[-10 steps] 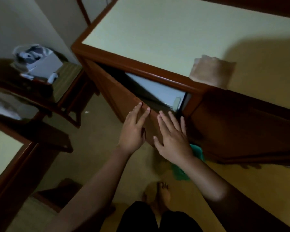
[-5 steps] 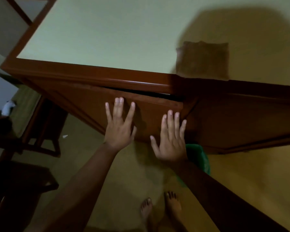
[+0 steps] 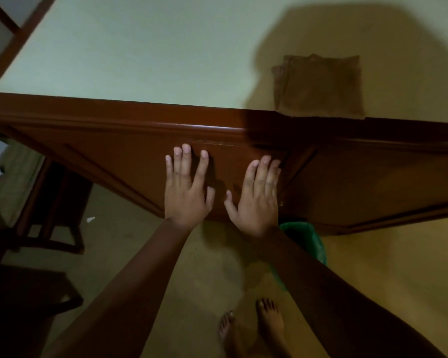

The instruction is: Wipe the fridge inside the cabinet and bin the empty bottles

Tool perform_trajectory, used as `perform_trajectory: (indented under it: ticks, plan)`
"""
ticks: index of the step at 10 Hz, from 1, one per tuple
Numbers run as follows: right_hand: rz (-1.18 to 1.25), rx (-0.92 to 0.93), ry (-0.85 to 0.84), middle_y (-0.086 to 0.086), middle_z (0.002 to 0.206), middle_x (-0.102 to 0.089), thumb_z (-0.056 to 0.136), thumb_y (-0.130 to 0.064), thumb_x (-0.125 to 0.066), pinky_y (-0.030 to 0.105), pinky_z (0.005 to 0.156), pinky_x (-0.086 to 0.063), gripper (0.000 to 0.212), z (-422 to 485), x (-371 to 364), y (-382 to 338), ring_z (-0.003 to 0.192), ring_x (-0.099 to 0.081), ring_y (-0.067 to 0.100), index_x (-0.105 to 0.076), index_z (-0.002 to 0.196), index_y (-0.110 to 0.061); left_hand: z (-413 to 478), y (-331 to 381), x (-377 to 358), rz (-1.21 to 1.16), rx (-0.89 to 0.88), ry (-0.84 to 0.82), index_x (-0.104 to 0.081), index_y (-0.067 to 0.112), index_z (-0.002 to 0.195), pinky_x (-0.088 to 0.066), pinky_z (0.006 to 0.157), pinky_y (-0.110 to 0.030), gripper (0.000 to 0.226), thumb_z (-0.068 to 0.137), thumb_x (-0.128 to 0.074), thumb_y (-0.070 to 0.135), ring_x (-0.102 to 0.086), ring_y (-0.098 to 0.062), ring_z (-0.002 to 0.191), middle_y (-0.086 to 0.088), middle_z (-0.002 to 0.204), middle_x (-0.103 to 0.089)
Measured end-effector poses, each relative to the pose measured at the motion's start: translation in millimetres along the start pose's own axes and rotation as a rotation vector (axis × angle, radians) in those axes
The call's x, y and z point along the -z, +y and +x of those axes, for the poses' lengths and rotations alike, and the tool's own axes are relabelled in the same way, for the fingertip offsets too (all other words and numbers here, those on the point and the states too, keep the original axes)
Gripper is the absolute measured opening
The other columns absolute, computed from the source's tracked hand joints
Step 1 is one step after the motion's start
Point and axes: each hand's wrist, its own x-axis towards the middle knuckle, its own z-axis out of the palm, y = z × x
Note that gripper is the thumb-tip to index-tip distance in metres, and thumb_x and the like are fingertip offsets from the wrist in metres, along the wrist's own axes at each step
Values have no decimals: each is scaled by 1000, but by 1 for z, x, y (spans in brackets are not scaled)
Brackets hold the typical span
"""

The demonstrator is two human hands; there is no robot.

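The left hand (image 3: 185, 195) and the right hand (image 3: 256, 200) both lie flat on the brown wooden cabinet door (image 3: 225, 166), side by side and near each other but not touching. The left hand's fingers (image 3: 183, 164) are straight and spread wide, with the thumb sticking out to the side. The right hand's fingers are straight too, but close together. Neither hand holds anything. The door looks shut against the cabinet (image 3: 140, 125), so what is behind it cannot be seen. Above the hands is the pale, flat cabinet top (image 3: 140, 47). A folded brown cloth (image 3: 318, 86) lies on it, up and to the right of the right hand, right at the front edge (a dark shadow covers it). Just below the right hand, partly hidden by the arm, a green bin (image 3: 305, 239) stands on the floor (image 3: 140, 254), close to the cabinet. Two bare feet (image 3: 269, 321) stand lower down, between the arms. Far to the left of the left hand is a dark wooden chair (image 3: 55, 202), with a small white scrap (image 3: 90, 219) on the floor beside it.
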Motion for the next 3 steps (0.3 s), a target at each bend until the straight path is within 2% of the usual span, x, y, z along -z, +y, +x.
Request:
perform_trajectory:
  ticks: [1, 2, 3]
  plan:
    - [-13, -3, -57, 17, 168, 27, 96, -47, -58, 54, 131, -4, 105, -8, 7, 0, 158, 19, 37, 10, 162, -1, -12, 7, 9, 57, 52, -43, -1, 19, 165, -22, 121, -65, 97, 89, -61, 30, 14, -30, 159, -18, 169, 3]
    - [-32, 35, -109, 15, 171, 21, 94, -42, -61, 54, 131, -5, 105, -4, 30, 4, 160, 15, 35, 7, 164, -4, -2, 14, 29, 124, 80, -172, -2, 18, 165, -17, 123, -66, 101, 87, -63, 37, 16, -30, 158, -15, 170, 14]
    - [24, 39, -251, 13, 174, 12, 94, -39, -55, 55, 131, -2, 94, -17, 60, 7, 161, 12, 30, -3, 166, -11, -16, 29, 49, 181, 146, -338, -1, 12, 165, -4, 126, -63, 100, 86, -54, 42, 9, -34, 159, -19, 170, 13]
